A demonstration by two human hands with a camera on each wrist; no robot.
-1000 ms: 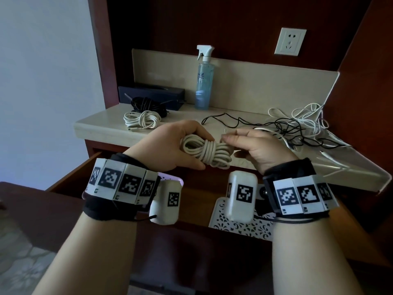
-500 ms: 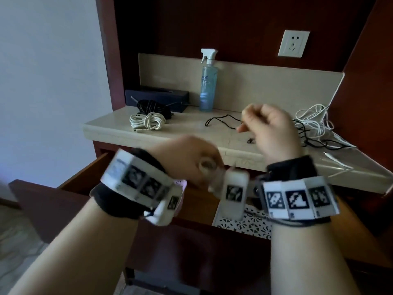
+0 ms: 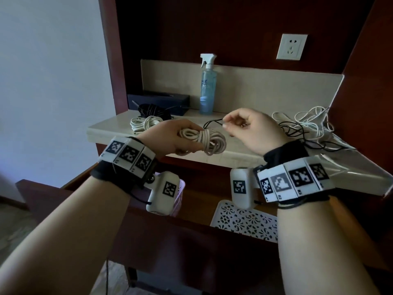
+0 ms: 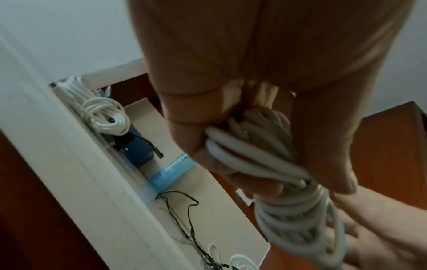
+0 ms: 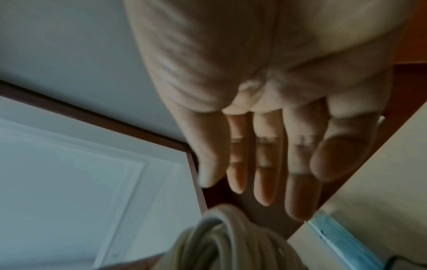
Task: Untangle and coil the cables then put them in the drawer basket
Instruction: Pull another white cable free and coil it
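A coiled white cable (image 3: 204, 141) hangs above the counter's front edge, gripped at one end by my left hand (image 3: 174, 139); the left wrist view shows the fingers wrapped round the coiled white cable (image 4: 277, 182). My right hand (image 3: 251, 128) hovers just right of it, fingers loose and holding nothing; the right wrist view shows the right hand (image 5: 254, 127) with fingers nearly straight above the coil (image 5: 219, 243). A thin black cable (image 3: 212, 122) lies under the right hand. Tangled white and black cables (image 3: 308, 126) lie at the counter's right.
A white coil (image 3: 144, 123) and a black coil (image 3: 152, 110) lie at the counter's left by a dark box (image 3: 157, 101). A spray bottle (image 3: 208, 88) stands behind. The open drawer below holds a white patterned basket (image 3: 244, 222) and a pink basket (image 3: 179, 188).
My right hand has let go of the coil and loosened its fingers. My left hand dipped toward the drawer, then lifted the coil back over the counter edge.
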